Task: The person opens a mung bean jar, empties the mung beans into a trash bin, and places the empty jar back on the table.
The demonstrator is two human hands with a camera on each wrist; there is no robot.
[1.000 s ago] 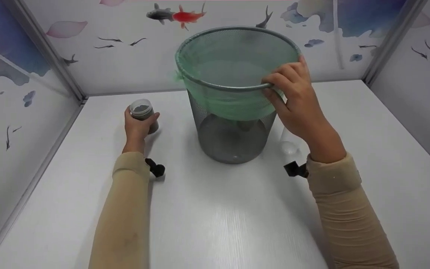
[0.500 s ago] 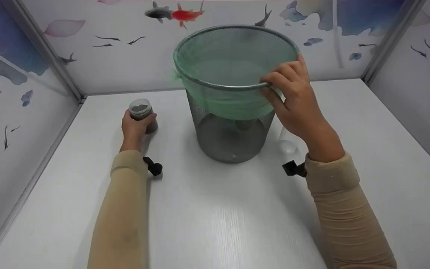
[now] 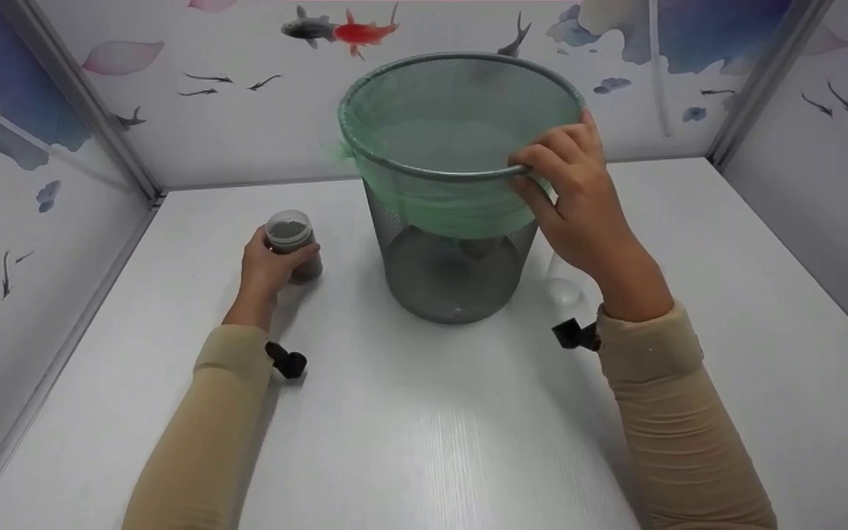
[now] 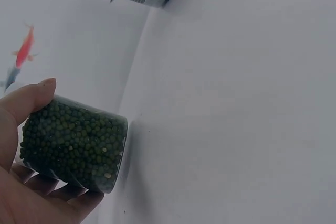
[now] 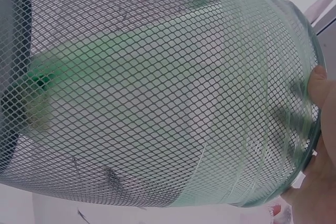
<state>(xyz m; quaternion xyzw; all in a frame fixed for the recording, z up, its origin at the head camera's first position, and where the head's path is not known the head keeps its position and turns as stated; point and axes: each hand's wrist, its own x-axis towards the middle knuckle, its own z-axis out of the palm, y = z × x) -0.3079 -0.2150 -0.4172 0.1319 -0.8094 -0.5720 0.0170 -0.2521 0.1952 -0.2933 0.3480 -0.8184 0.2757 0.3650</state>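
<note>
My left hand (image 3: 266, 272) grips a clear jar (image 3: 294, 246) to the left of the wire bin. Small green beans, which look like mung beans (image 4: 73, 142), fill much of it in the left wrist view. The thumb lies on one side of the jar and the fingers on the other. Whether its base touches the table I cannot tell. A dark mesh waste bin (image 3: 453, 280) stands mid-table, lined with a thin green bag (image 3: 461, 210) folded over its rim. My right hand (image 3: 578, 199) pinches the bin's rim at the right, fingers inside, thumb outside.
A clear rounded object (image 3: 564, 291), partly hidden by the right hand, lies on the white table (image 3: 424, 427) right of the bin. Printed panels (image 3: 232, 125) with fish wall the table at the back and sides. Each wrist carries a small black camera mount.
My left hand and the jar have come nearer to me and a little to the right. The right hand keeps its hold on the rim. The head view has shifted slightly.
</note>
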